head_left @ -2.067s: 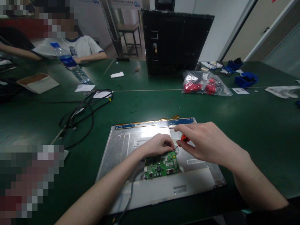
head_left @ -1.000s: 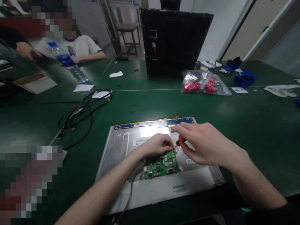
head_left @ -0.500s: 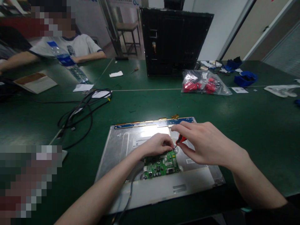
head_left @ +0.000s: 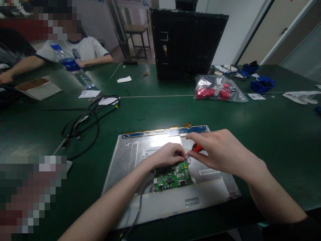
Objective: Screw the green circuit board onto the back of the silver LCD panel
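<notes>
Green and glossy, a bench (head_left: 155,112) is being occupied at its far side by a dark upright housing (head_left: 185,43), while a co-worker (head_left: 89,50) is being seen beyond a water bottle (head_left: 72,66). Nearer, a green circuit board (head_left: 173,177) is being carried on a silvery metal panel (head_left: 122,167) lying flat. A red-orange screwdriver (head_left: 197,147) is being grasped by the fingers of the right hand (head_left: 219,150), its tip being pointed at the board's upper right corner. Just beside that tip, the fingers of the left hand (head_left: 169,155) are being held curled together; whether anything is being pinched cannot be told. By appearance, the circuit board is being judged light, stiff and fragile, its bare edges being favoured for a hold over its small components. The metal panel is being judged heavier, rigid and slippery, with opposite sides being preferred. For the screwdriver, likely light, the handle is being favoured.
</notes>
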